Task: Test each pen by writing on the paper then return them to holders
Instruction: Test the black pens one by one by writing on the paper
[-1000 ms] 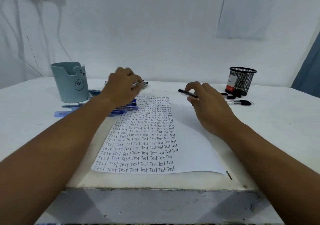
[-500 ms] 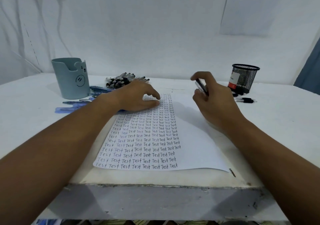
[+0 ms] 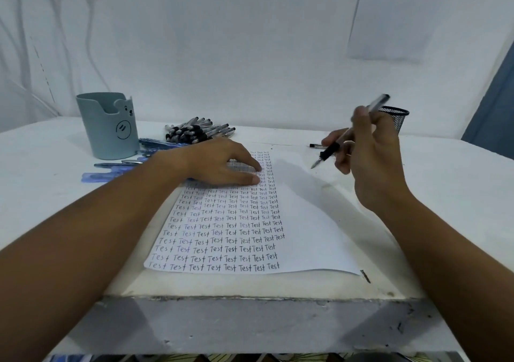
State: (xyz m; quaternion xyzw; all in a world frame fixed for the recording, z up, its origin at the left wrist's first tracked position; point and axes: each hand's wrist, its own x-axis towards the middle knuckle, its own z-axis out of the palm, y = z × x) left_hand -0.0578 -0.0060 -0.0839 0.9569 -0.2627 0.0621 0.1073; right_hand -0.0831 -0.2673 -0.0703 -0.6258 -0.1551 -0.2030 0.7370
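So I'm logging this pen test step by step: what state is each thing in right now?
Black pen: uncapped, held tilted above the table, tip down, off the paper.
Right hand: grips the black pen.
Left hand: flat, pressing the paper.
Paper: flat, left part filled with "Test".
Blue bear holder: upright.
Mesh holder: upright.
Pile of black pens: lying loose.

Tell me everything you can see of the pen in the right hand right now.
The pen is slim, with a black grip section near the tip, a clear or grey barrel and a dark end cap that looks blurred. It is uncapped, its fine tip bare. The right hand pinches it between the fingers around the barrel. It is tilted, tip down and to the left, tail up toward the mesh pen holder. The tip hangs above the blank right part of the paper, apparently not touching it.
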